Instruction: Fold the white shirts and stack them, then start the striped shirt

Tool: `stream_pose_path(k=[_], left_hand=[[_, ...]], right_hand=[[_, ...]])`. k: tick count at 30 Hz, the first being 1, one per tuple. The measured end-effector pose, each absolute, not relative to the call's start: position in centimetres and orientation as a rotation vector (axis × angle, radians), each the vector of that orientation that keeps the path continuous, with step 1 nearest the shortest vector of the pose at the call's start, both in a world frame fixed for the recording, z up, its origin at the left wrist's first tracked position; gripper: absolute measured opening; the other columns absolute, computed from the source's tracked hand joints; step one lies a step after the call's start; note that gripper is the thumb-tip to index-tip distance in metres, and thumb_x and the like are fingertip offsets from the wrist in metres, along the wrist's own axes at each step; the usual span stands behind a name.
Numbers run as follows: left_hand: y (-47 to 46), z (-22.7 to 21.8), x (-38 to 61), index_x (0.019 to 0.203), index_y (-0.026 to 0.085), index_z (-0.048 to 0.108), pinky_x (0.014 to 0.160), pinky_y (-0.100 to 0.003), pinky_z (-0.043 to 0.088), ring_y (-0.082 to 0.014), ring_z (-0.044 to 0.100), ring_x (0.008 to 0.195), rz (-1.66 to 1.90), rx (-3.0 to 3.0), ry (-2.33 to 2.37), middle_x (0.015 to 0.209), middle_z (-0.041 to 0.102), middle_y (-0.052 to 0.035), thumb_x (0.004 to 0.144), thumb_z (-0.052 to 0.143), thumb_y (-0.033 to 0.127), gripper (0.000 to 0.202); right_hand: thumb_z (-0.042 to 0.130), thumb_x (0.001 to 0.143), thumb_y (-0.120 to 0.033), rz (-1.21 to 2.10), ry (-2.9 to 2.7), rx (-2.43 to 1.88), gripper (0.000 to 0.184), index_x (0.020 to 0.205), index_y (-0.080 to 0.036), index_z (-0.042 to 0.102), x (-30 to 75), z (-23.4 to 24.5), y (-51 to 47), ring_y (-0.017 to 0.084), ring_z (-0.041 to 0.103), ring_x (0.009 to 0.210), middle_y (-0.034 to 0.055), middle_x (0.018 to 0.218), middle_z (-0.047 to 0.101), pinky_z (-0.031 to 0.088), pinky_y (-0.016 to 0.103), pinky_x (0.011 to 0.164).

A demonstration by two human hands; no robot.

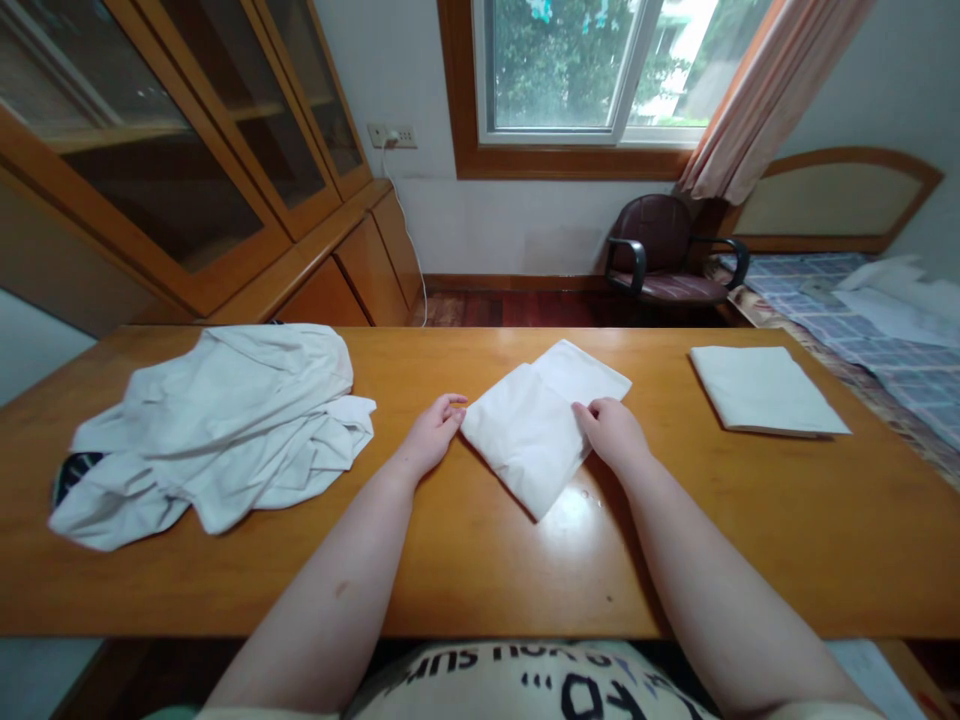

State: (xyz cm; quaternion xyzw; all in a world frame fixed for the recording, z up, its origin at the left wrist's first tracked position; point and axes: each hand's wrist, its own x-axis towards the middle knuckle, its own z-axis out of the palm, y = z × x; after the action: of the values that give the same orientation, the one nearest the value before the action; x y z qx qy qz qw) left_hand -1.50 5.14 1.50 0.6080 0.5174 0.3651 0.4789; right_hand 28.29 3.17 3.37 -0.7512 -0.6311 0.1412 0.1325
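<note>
A small white cloth (536, 425), folded over on itself, lies on the wooden table (480, 570) right in front of me. My left hand (433, 432) pinches its left corner with curled fingers. My right hand (613, 430) rests on its right edge, fingers bent and gripping the fabric. Both forearms stretch out over the table toward the cloth.
A crumpled heap of white cloths (221, 425) lies at the table's left. A neatly folded white cloth (765, 390) sits at the right. Beyond the table stand a wooden glass-door cabinet (187, 170), a dark red armchair (664, 255) under a window, and a bed (885, 330).
</note>
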Motion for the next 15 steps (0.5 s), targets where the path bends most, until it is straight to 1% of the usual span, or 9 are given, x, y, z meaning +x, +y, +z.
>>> stream_pose_path(k=[2,4,7,10,12,14,15], left_hand=[[5.1,1.6,-1.4,0.107,0.018,0.058,0.080,-0.033,0.045,-0.0201,0.062,0.084,0.863,1.435,1.268,0.086,0.068,-0.0048,0.079,0.057,0.046,0.039],[5.2,1.8,-1.3,0.109,0.018,0.058,0.079,-0.033,0.045,-0.0206,0.063,0.085,0.844,1.401,1.252,0.087,0.068,-0.0053,0.076,0.060,0.047,0.044],[5.2,2.4,-1.4,0.113,0.017,0.057,0.078,-0.031,0.045,-0.0193,0.062,0.081,0.832,1.392,1.234,0.083,0.067,-0.0031,0.074,0.062,0.046,0.049],[5.1,2.8,-1.6,0.117,0.017,0.054,0.074,-0.029,0.044,-0.0158,0.060,0.073,0.838,1.418,1.234,0.074,0.063,0.0016,0.074,0.062,0.041,0.049],[5.0,2.7,-1.6,0.111,0.017,0.056,0.068,-0.027,0.043,-0.0145,0.057,0.067,0.821,1.432,1.233,0.070,0.060,0.0031,0.075,0.060,0.039,0.042],[5.0,2.5,-1.7,0.099,0.017,0.058,0.064,-0.027,0.042,-0.0146,0.056,0.065,0.792,1.434,1.228,0.070,0.060,0.0021,0.075,0.059,0.040,0.033],[5.0,2.4,-1.7,0.095,0.017,0.058,0.064,-0.027,0.042,-0.0149,0.056,0.066,0.773,1.436,1.227,0.071,0.060,0.0012,0.076,0.059,0.042,0.032]], right_hand=[[0.042,0.092,-0.041,0.317,-1.895,-2.134,0.040,0.072,-0.017,0.066,28.2,2.8,3.0,0.020,0.058,0.080,0.0106,0.084,0.065,0.037,0.027,0.068],[0.044,0.091,-0.039,0.295,-1.954,-2.068,0.036,0.072,-0.017,0.066,28.2,2.7,2.9,0.019,0.058,0.081,0.0088,0.082,0.065,0.037,0.027,0.070],[0.047,0.089,-0.032,0.328,-1.993,-1.966,0.026,0.081,-0.017,0.067,28.3,2.7,2.9,0.018,0.057,0.083,0.0064,0.084,0.066,0.038,0.026,0.073],[0.049,0.087,-0.027,0.432,-1.985,-1.882,0.021,0.092,-0.018,0.067,28.2,2.6,2.9,0.016,0.058,0.083,0.0048,0.089,0.068,0.038,0.024,0.073],[0.051,0.085,-0.028,0.491,-1.939,-1.895,0.018,0.087,-0.018,0.066,28.1,2.6,2.9,0.015,0.058,0.079,0.0039,0.086,0.068,0.038,0.024,0.069],[0.053,0.084,-0.031,0.528,-1.894,-1.940,0.018,0.078,-0.018,0.064,28.0,2.7,2.9,0.015,0.057,0.073,0.0029,0.079,0.067,0.037,0.023,0.063],[0.053,0.083,-0.032,0.542,-1.884,-1.952,0.019,0.074,-0.019,0.062,27.9,2.8,2.9,0.015,0.057,0.071,0.0026,0.077,0.066,0.036,0.023,0.062]])
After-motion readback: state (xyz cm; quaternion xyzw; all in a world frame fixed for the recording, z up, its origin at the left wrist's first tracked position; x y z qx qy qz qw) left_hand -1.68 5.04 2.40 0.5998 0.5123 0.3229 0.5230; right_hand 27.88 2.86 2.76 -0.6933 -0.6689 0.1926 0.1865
